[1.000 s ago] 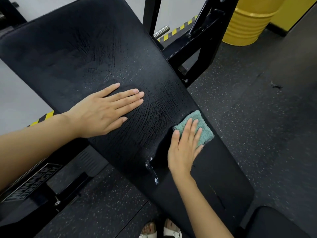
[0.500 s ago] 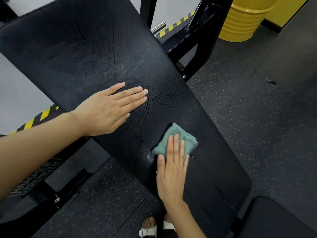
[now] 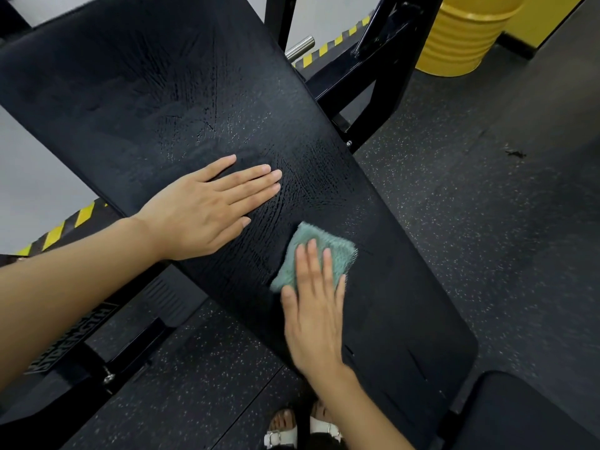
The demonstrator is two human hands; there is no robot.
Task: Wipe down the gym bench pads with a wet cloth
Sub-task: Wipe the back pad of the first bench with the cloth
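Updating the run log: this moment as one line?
step: wipe bench pad | right hand: pressing green cloth flat on pad | left hand: flat on pad | wet streaks: above the cloth

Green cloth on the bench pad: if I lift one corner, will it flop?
Probably flops: the green cloth looks soft and fuzzy, seemingly folded under the right hand. It would likely unfold and hang. The wet streaks on the bench pad suggest it is damp, so heavyish for its size.
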